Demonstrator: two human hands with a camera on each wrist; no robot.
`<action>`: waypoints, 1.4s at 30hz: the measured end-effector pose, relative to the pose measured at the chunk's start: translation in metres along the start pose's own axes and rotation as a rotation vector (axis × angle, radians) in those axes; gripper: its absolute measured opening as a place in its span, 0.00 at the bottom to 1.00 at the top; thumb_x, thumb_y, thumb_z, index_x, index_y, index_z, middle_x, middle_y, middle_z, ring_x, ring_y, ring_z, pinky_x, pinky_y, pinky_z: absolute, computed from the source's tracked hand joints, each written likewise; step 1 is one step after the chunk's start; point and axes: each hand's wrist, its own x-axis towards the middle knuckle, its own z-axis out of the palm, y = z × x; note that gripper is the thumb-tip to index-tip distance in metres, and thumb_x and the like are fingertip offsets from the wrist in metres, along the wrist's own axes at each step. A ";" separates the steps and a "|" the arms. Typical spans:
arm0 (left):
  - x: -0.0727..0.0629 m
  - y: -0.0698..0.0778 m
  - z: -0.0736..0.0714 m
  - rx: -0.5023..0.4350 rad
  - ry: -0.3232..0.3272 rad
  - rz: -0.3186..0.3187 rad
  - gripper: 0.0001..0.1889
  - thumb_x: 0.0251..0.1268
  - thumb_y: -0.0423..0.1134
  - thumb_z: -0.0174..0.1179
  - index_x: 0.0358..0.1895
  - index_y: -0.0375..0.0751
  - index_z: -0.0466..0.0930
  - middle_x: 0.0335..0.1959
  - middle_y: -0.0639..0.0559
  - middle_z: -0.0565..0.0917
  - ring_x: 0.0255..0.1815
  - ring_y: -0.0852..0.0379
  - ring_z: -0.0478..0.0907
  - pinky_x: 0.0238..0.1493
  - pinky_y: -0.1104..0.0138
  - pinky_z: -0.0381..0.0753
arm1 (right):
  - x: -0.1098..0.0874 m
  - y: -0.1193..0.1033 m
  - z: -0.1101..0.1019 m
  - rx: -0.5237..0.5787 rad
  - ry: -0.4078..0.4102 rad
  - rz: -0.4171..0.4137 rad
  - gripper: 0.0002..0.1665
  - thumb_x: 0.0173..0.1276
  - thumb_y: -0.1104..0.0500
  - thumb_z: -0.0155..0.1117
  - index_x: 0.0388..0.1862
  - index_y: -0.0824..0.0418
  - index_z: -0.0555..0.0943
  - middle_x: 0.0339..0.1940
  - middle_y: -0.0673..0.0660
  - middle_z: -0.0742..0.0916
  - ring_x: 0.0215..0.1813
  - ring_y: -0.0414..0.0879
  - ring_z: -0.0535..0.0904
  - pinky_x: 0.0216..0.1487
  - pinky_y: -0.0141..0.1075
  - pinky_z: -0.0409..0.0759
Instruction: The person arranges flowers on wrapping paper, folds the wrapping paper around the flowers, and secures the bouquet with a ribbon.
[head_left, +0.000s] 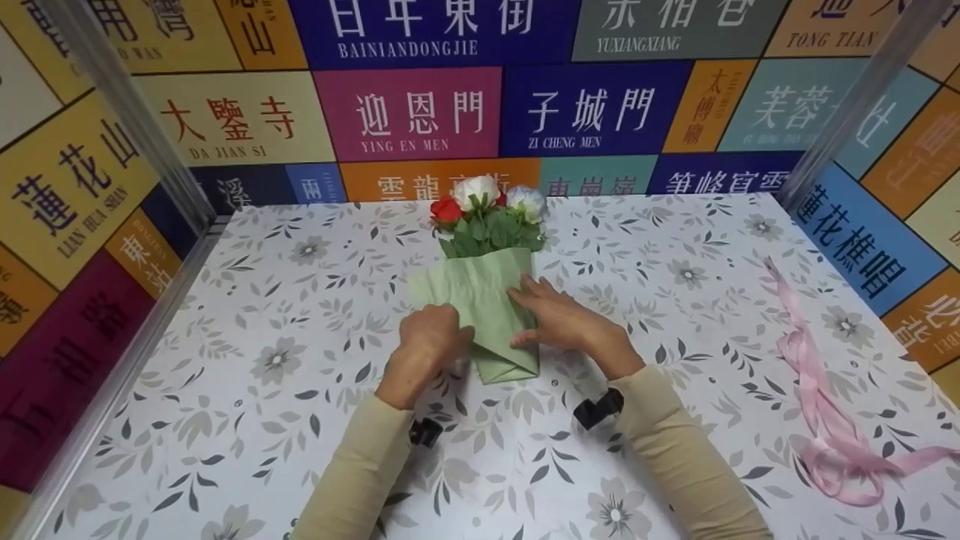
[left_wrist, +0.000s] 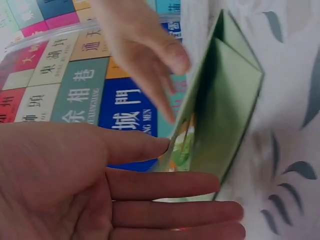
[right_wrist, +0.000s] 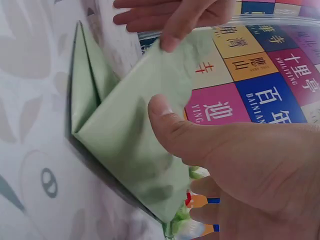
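A bouquet of artificial roses, with a white rose [head_left: 477,193] among red and pale blue ones, lies on the table, its lower part in green wrapping paper [head_left: 491,289]. My left hand [head_left: 433,337] pinches the paper's left edge between thumb and fingers, seen also in the right wrist view. In the left wrist view the paper stands partly open along this edge, with a folded lower end. My right hand [head_left: 566,322] lies along the paper's right side with extended fingers, its thumb [right_wrist: 162,111] over the paper's face. Whether that thumb touches the paper, I cannot tell.
A loose pink ribbon [head_left: 814,382] lies tangled on the right of the table. White cloth with grey leaves and flowers covers the table [head_left: 300,420]. Panels with coloured name signs [head_left: 409,112] stand behind and at both sides.
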 end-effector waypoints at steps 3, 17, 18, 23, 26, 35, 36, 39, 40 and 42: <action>-0.004 0.007 0.000 0.018 0.090 0.016 0.20 0.70 0.51 0.60 0.35 0.36 0.87 0.37 0.38 0.89 0.40 0.39 0.86 0.44 0.48 0.84 | 0.002 0.000 0.004 -0.004 -0.032 0.014 0.52 0.68 0.41 0.66 0.82 0.56 0.52 0.84 0.65 0.47 0.83 0.68 0.40 0.80 0.61 0.46; -0.001 0.030 0.032 -0.086 -0.033 0.262 0.16 0.67 0.46 0.64 0.40 0.32 0.85 0.43 0.36 0.83 0.45 0.41 0.82 0.47 0.51 0.83 | 0.006 0.004 0.016 0.003 -0.074 -0.007 0.47 0.73 0.47 0.62 0.82 0.54 0.52 0.85 0.62 0.47 0.84 0.60 0.43 0.82 0.55 0.50; -0.001 0.031 0.035 -0.069 -0.050 0.247 0.17 0.67 0.45 0.64 0.44 0.31 0.84 0.47 0.36 0.82 0.49 0.40 0.81 0.50 0.50 0.82 | 0.006 0.004 0.016 0.003 -0.076 -0.008 0.47 0.73 0.46 0.62 0.82 0.54 0.51 0.85 0.62 0.47 0.84 0.60 0.43 0.81 0.56 0.50; -0.001 0.037 0.043 0.027 -0.124 0.192 0.26 0.65 0.47 0.66 0.60 0.33 0.77 0.59 0.35 0.76 0.60 0.40 0.76 0.59 0.52 0.80 | 0.007 0.006 0.015 -0.010 -0.086 -0.028 0.46 0.74 0.42 0.58 0.82 0.53 0.51 0.85 0.62 0.48 0.84 0.61 0.44 0.81 0.56 0.51; -0.001 0.042 0.044 0.055 -0.136 0.187 0.30 0.65 0.50 0.67 0.63 0.33 0.74 0.60 0.34 0.74 0.61 0.40 0.75 0.59 0.52 0.80 | 0.008 0.010 0.012 -0.003 -0.097 -0.063 0.41 0.78 0.45 0.53 0.82 0.54 0.52 0.84 0.63 0.48 0.84 0.62 0.46 0.81 0.56 0.51; 0.012 0.057 0.055 0.260 -0.039 0.144 0.43 0.65 0.68 0.56 0.74 0.43 0.64 0.59 0.38 0.75 0.60 0.44 0.76 0.57 0.58 0.82 | 0.006 0.019 0.004 0.033 -0.148 -0.117 0.51 0.66 0.55 0.69 0.81 0.61 0.53 0.84 0.66 0.48 0.83 0.65 0.48 0.80 0.56 0.54; 0.013 0.058 0.056 0.288 -0.032 0.142 0.45 0.63 0.70 0.57 0.75 0.44 0.62 0.59 0.38 0.75 0.59 0.44 0.76 0.56 0.59 0.82 | 0.006 0.018 0.003 0.019 -0.159 -0.117 0.53 0.65 0.55 0.71 0.82 0.61 0.52 0.84 0.66 0.47 0.83 0.65 0.47 0.80 0.56 0.55; 0.013 0.060 0.058 0.354 -0.031 0.132 0.52 0.57 0.74 0.58 0.77 0.44 0.57 0.60 0.38 0.75 0.59 0.45 0.76 0.53 0.60 0.83 | 0.005 0.017 0.003 -0.017 -0.192 -0.126 0.57 0.63 0.55 0.73 0.82 0.61 0.50 0.84 0.66 0.45 0.83 0.65 0.47 0.79 0.56 0.58; 0.012 0.061 0.058 0.361 -0.036 0.127 0.54 0.55 0.75 0.58 0.78 0.43 0.56 0.60 0.38 0.75 0.59 0.45 0.76 0.51 0.60 0.84 | 0.004 0.016 0.003 -0.021 -0.202 -0.130 0.58 0.62 0.55 0.74 0.82 0.62 0.50 0.84 0.67 0.45 0.83 0.65 0.47 0.78 0.56 0.58; 0.009 0.062 0.058 0.379 -0.052 0.122 0.58 0.50 0.77 0.61 0.77 0.43 0.56 0.60 0.39 0.75 0.58 0.45 0.76 0.45 0.60 0.85 | 0.003 0.015 0.001 -0.022 -0.218 -0.135 0.59 0.61 0.55 0.75 0.82 0.63 0.50 0.84 0.67 0.46 0.82 0.65 0.48 0.78 0.56 0.59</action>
